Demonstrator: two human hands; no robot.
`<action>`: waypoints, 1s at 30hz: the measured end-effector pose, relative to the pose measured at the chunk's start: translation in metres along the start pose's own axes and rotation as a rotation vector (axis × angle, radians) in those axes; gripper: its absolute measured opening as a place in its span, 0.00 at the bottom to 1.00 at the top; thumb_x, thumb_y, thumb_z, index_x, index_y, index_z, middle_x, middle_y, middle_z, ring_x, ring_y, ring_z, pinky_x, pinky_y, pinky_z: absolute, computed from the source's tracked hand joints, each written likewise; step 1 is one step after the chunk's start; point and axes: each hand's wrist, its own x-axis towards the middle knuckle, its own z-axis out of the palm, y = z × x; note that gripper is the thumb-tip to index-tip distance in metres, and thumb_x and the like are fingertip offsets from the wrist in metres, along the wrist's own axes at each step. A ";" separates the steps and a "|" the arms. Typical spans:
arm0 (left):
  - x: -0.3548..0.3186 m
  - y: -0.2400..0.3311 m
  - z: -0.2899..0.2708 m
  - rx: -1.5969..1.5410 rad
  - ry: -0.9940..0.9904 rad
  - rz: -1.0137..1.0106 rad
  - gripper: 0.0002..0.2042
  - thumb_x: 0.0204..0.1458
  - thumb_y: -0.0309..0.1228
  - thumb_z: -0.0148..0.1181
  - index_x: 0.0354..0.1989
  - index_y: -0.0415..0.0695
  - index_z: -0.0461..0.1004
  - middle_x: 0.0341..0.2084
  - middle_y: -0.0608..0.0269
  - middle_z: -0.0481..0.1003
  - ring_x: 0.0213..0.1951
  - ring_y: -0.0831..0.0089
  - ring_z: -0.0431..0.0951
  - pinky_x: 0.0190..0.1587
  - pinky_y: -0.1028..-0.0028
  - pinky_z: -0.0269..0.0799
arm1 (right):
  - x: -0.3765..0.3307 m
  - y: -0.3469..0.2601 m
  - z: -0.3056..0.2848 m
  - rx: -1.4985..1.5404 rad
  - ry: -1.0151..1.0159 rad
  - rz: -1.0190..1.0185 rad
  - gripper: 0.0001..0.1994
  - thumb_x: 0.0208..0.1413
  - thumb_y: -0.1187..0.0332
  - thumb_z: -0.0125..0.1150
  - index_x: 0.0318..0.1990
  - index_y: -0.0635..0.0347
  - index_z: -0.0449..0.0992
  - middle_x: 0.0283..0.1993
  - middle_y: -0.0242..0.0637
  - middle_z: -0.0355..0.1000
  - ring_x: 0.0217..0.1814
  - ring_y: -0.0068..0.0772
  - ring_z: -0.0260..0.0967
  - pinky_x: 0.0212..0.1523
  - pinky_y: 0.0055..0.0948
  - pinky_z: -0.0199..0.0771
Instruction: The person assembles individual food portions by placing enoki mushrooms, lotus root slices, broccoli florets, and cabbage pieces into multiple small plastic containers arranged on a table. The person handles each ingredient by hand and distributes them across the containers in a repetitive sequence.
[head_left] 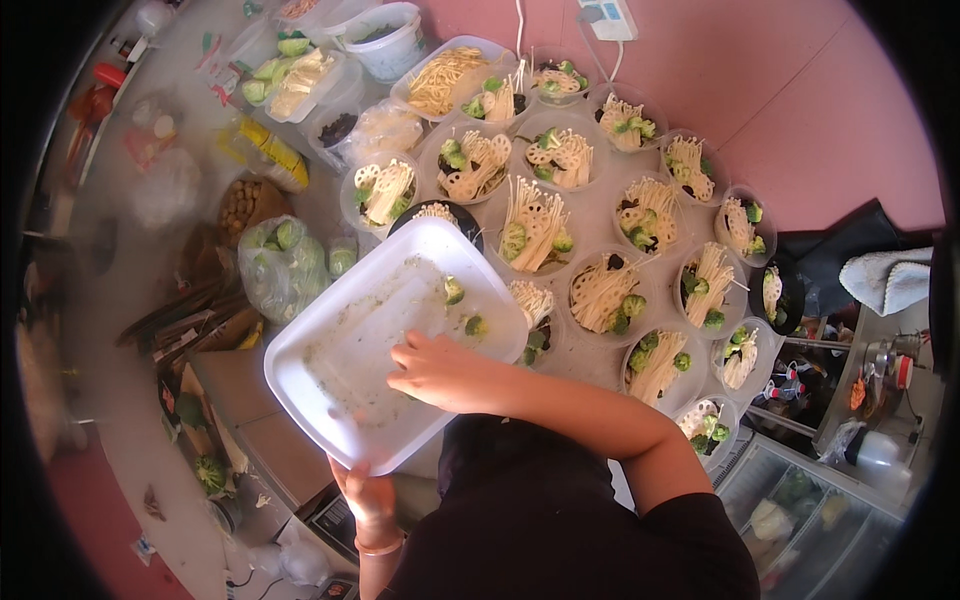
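2 broccoli pieces (pixel 462 307) just beyond right grip (pixel 440 370), in white tray (pixel 340 370).

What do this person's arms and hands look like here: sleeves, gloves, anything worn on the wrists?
Both hands are bare, with no gloves. The left hand has a thin pale-pink band round its wrist. The right hand shows no wrist wear, its forearm bare up to a short black sleeve.

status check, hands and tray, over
Left hand grips white tray near edge. Right hand inside tray, reaching for broccoli bits. Filled bowls crowd beyond.
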 end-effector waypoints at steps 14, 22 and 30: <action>0.003 0.002 0.008 -0.056 0.037 -0.030 0.42 0.40 0.31 0.59 0.69 0.42 0.52 0.59 0.52 0.64 0.61 0.58 0.65 0.63 0.56 0.62 | -0.024 0.044 -0.086 2.090 0.571 0.198 0.10 0.59 0.66 0.55 0.46 0.55 0.71 0.37 0.35 0.70 0.36 0.26 0.65 0.31 0.25 0.67; 0.010 -0.003 0.004 -0.087 0.026 -0.040 0.42 0.41 0.30 0.58 0.70 0.43 0.51 0.60 0.51 0.64 0.61 0.57 0.64 0.63 0.55 0.61 | -0.078 0.160 -0.150 1.633 0.988 0.654 0.11 0.64 0.60 0.53 0.49 0.52 0.64 0.29 0.30 0.67 0.27 0.22 0.61 0.23 0.21 0.60; 0.009 0.000 0.025 -0.075 0.047 -0.019 0.43 0.41 0.31 0.59 0.70 0.43 0.50 0.58 0.50 0.64 0.61 0.55 0.64 0.63 0.54 0.62 | -0.068 0.159 -0.143 1.630 1.141 0.800 0.13 0.63 0.68 0.54 0.53 0.52 0.64 0.38 0.33 0.64 0.35 0.25 0.63 0.33 0.26 0.66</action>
